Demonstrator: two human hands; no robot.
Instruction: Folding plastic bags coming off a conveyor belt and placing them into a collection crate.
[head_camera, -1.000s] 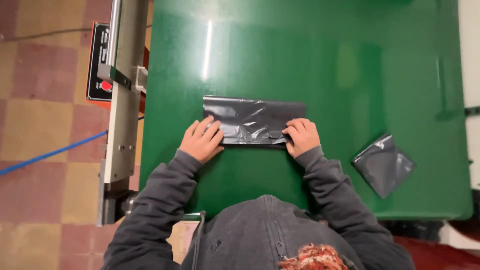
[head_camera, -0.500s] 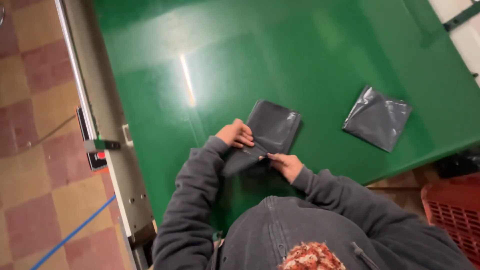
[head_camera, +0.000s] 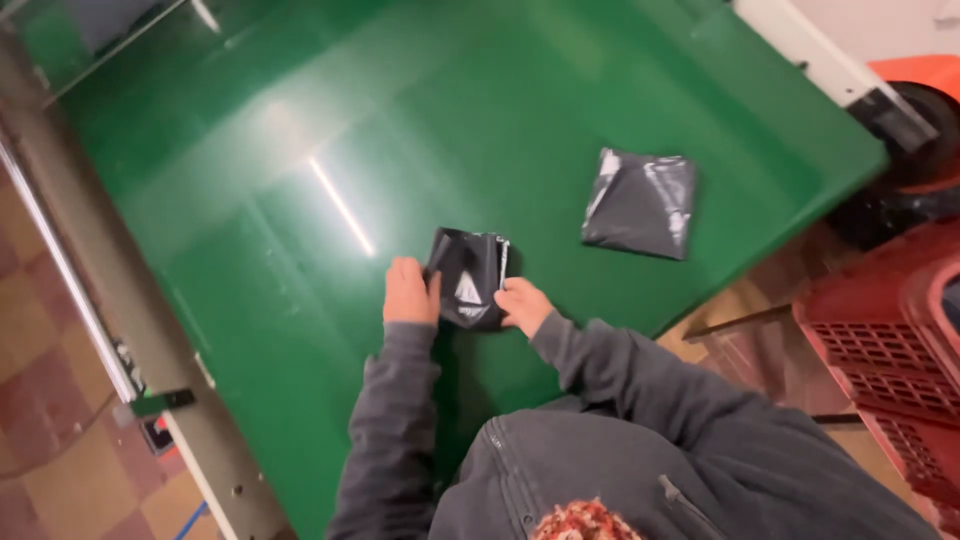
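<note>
A small folded dark grey plastic bag (head_camera: 467, 277) lies on the green table (head_camera: 300, 200), just in front of me. My left hand (head_camera: 408, 292) presses on its left edge with the fingers flat. My right hand (head_camera: 522, 304) holds its lower right corner. A second folded dark grey bag (head_camera: 640, 202) lies flat on the table to the right, apart from both hands.
The table's metal side rail (head_camera: 70, 290) runs along the left above a tiled floor. A red plastic crate (head_camera: 890, 350) stands off the table's right edge, with an orange and black object (head_camera: 925, 110) behind it.
The bag between my hands has been folded from a wide strip into a small square. The view has swung, so the table now runs diagonally.
</note>
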